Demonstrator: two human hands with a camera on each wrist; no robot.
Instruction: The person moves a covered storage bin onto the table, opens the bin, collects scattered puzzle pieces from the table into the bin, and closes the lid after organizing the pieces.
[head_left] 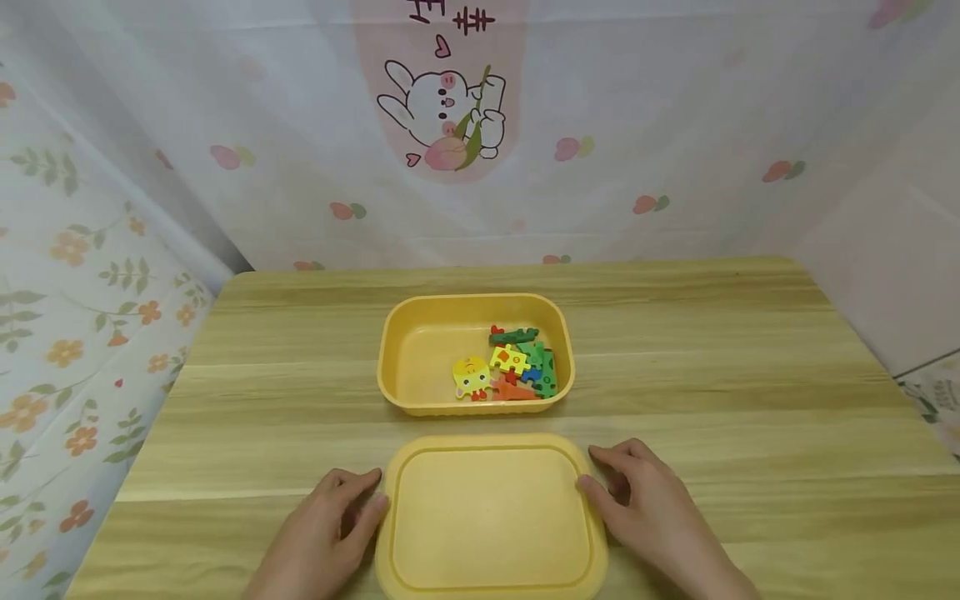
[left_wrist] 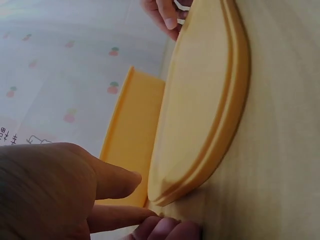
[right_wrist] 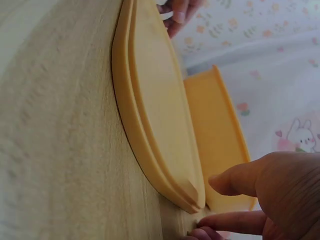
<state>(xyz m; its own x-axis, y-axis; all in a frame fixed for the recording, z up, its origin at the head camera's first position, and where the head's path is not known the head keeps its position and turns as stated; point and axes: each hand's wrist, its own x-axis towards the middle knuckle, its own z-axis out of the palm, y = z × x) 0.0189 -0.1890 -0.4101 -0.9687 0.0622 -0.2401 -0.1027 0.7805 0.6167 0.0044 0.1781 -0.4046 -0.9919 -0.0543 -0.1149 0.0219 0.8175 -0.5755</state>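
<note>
A yellow rounded lid (head_left: 491,517) lies flat on the table in front of the person. At its left edge is the left hand (head_left: 322,525), thumb and index finger spread apart, with the thumb tip close to the rim. The right hand (head_left: 652,508) is at the lid's right edge, its thumb tip over the rim in the head view. Both wrist views show the thumbs raised and the other fingers low by the tabletop; neither hand visibly grips the lid. Beyond the lid stands a yellow box (head_left: 420,333), open at the top, with colourful puzzle pieces (head_left: 517,362) heaped at its right.
Inside the box, a yellow animal-face piece (head_left: 472,379) lies near the front wall. The wooden table (head_left: 712,358) reaches back to a white printed curtain (head_left: 630,108). A floral curtain (head_left: 75,350) hangs along the left side.
</note>
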